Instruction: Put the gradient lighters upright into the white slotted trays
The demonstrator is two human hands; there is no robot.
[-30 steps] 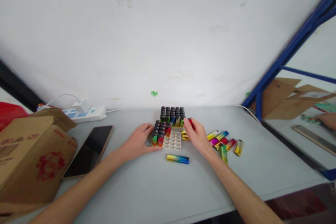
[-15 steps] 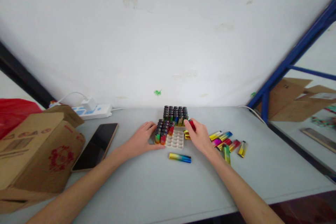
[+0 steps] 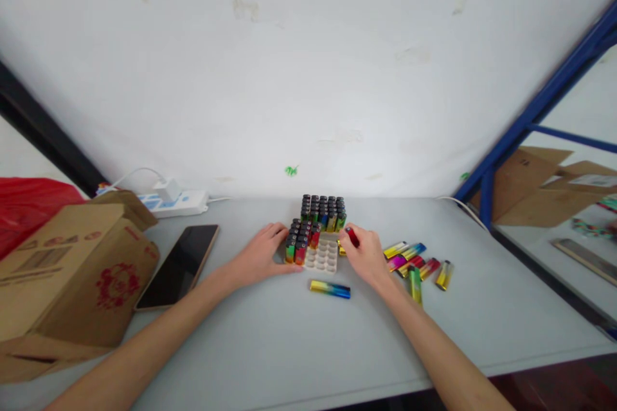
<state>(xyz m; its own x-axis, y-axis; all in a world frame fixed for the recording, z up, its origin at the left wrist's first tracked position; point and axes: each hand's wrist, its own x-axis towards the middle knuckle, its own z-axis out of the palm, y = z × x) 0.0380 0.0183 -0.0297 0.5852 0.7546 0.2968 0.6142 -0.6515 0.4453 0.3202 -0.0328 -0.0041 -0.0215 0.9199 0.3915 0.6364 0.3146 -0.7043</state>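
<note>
A pale tray (image 3: 328, 258) with round cells lies on the table. Several upright lighters (image 3: 300, 241) with black tops fill its left part, while the cells on its right side are bare. My left hand (image 3: 263, 253) is curved round the tray's left end, thumb at the front corner and fingers further back. Pinched in my right hand (image 3: 365, 255), just right of the tray, is a red lighter (image 3: 353, 236), partly hidden by the fingers. Behind stands a block of upright lighters (image 3: 324, 210). One yellow-and-blue lighter (image 3: 330, 289) lies flat in front.
Several loose coloured lighters (image 3: 414, 260) lie right of my right hand. On the left are a cardboard box (image 3: 72, 276), a phone (image 3: 180, 266) and a power strip (image 3: 186, 203). A white wall (image 3: 308, 77) rises behind the table; a blue frame (image 3: 511, 131) borders the right.
My right hand has turned a little, bringing the red lighter in its fingers more into view and more upright. My left hand stays at the tray. The view has shifted slightly.
</note>
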